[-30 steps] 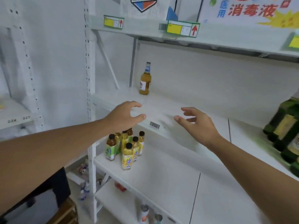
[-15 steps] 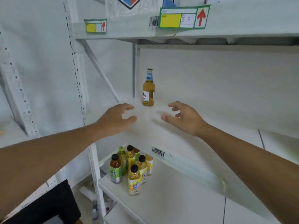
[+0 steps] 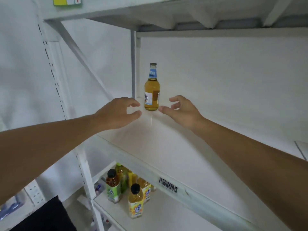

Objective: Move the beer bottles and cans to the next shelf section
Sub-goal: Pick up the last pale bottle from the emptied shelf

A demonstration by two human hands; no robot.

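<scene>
A single amber beer bottle [image 3: 152, 88] with a blue neck label stands upright at the back left corner of the white shelf [image 3: 166, 139]. My left hand [image 3: 119, 113] reaches in just left of its base, fingers loosely curved, holding nothing. My right hand [image 3: 180, 110] hovers just right of the base, thumb tip close to the glass, fingers curved and empty. Neither hand touches the bottle.
Several tea bottles [image 3: 126, 187] with black caps stand on the lower shelf at the left. A white upright post [image 3: 133, 64] rises right behind the beer bottle. The upper shelf [image 3: 166, 15] hangs overhead. A barcode tag [image 3: 168, 185] sits on the shelf's front edge.
Both hands have moved forward along the shelf and now flank the beer bottle's base. The camera has come closer and tilted up; the green bottles at the right have left the view.
</scene>
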